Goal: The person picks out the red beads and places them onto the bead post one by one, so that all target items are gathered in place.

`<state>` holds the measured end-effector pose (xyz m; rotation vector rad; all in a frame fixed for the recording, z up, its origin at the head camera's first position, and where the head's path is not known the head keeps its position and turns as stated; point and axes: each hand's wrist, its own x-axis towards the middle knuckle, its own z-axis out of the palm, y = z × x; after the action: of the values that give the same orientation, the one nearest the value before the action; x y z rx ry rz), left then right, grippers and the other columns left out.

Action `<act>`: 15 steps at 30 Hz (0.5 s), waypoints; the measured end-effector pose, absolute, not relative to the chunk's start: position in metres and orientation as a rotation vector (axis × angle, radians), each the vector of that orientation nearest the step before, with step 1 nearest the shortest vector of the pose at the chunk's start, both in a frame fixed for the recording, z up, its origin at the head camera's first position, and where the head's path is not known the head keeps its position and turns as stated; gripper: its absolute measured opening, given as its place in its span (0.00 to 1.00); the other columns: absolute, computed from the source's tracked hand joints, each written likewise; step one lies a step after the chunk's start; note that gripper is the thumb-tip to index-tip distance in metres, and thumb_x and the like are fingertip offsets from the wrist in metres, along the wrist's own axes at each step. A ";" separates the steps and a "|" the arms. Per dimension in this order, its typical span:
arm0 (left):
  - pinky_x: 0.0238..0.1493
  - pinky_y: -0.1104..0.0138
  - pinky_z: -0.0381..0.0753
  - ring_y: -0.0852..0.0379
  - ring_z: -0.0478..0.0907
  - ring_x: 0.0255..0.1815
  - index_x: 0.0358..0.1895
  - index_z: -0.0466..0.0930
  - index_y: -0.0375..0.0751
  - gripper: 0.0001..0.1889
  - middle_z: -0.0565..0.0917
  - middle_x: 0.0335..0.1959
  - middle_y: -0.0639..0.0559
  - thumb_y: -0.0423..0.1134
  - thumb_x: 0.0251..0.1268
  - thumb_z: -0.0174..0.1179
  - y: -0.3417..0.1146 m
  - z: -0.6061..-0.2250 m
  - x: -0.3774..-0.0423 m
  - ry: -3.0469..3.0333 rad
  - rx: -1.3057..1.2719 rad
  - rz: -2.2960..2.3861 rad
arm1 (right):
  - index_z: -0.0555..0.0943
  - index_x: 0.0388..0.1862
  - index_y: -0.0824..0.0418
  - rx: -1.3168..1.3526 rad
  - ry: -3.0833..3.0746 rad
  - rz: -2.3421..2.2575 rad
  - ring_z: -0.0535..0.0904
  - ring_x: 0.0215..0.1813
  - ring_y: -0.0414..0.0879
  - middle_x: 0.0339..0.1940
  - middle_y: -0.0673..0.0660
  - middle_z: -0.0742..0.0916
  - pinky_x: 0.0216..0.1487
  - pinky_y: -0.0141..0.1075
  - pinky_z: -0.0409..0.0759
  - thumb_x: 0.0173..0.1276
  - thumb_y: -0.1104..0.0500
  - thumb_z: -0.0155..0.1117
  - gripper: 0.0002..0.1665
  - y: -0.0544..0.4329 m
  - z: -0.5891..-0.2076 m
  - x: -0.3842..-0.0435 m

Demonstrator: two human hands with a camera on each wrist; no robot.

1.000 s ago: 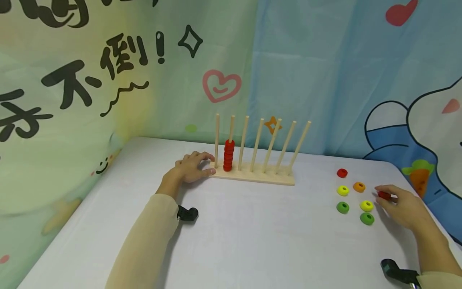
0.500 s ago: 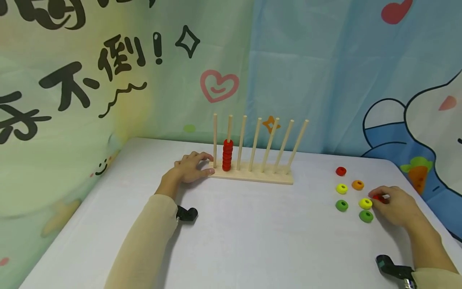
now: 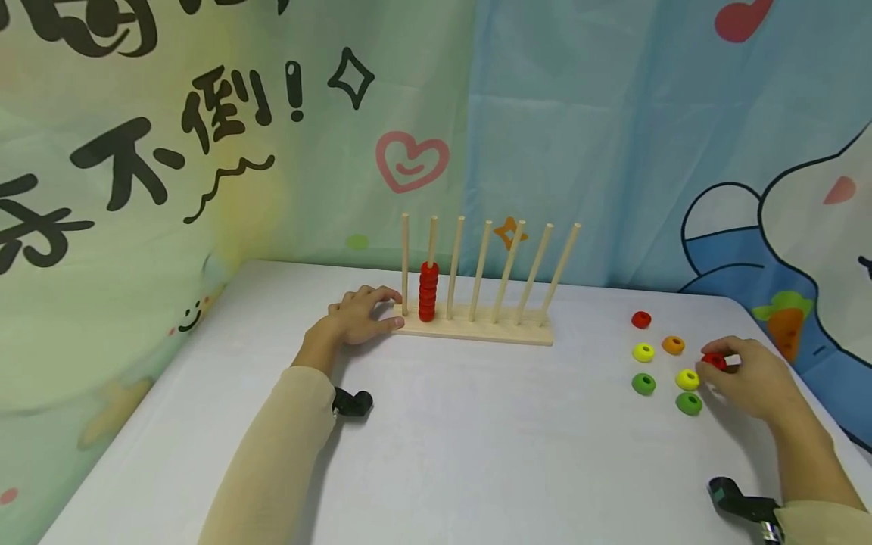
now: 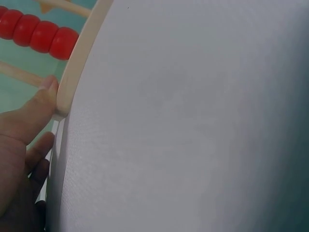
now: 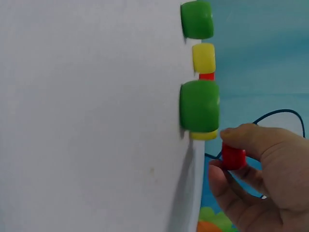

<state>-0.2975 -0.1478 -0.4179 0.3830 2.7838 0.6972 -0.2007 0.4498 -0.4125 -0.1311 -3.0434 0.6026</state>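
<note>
A wooden bead stand with a row of upright pegs stands toward the back of the table. Several red beads are stacked on its second peg from the left. My left hand grips the left end of the base, and the left wrist view shows the thumb against it. At the right, my right hand pinches a single red bead between thumb and fingers. In the right wrist view that bead is held off the table, beside the loose beads.
Near the right hand lie a red bead, an orange bead, two yellow beads and two green beads. A printed cloth hangs behind the white table.
My right hand, pinching the red bead, has moved a little left toward the loose beads, then slightly up in the view. My left hand keeps its hold on the base.
</note>
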 end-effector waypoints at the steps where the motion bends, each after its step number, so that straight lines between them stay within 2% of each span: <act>1: 0.60 0.39 0.57 0.40 0.58 0.68 0.65 0.66 0.68 0.27 0.64 0.70 0.49 0.66 0.64 0.56 -0.147 -0.418 -0.297 2.784 0.385 0.699 | 0.74 0.55 0.69 -0.138 -3.029 0.602 0.70 0.47 0.71 0.52 0.76 0.72 0.33 0.49 0.82 0.67 0.51 0.67 0.27 0.448 -0.410 -0.200; 7: 0.60 0.39 0.57 0.40 0.58 0.68 0.65 0.66 0.67 0.28 0.64 0.70 0.49 0.66 0.64 0.56 -0.148 -0.419 -0.297 2.784 0.398 0.708 | 0.74 0.58 0.67 -0.134 -2.912 0.604 0.70 0.47 0.69 0.55 0.74 0.72 0.35 0.54 0.81 0.68 0.57 0.64 0.24 0.426 -0.392 -0.198; 11: 0.60 0.39 0.57 0.40 0.58 0.69 0.64 0.66 0.68 0.27 0.64 0.70 0.49 0.66 0.64 0.57 -0.150 -0.420 -0.297 2.785 0.387 0.706 | 0.70 0.63 0.65 -0.115 -2.859 0.665 0.71 0.49 0.67 0.56 0.71 0.75 0.33 0.42 0.78 0.69 0.55 0.64 0.27 0.412 -0.383 -0.198; 15: 0.59 0.38 0.56 0.39 0.58 0.68 0.64 0.67 0.68 0.27 0.64 0.70 0.50 0.66 0.64 0.57 -0.150 -0.421 -0.298 2.781 0.396 0.720 | 0.71 0.60 0.64 -0.099 -2.808 0.728 0.72 0.49 0.65 0.55 0.68 0.76 0.29 0.30 0.74 0.70 0.53 0.64 0.25 0.400 -0.380 -0.197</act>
<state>-0.2984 -0.1498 -0.4206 0.3965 2.7812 0.7196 -0.1967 0.3995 -0.3805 -0.0985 -2.8084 0.7277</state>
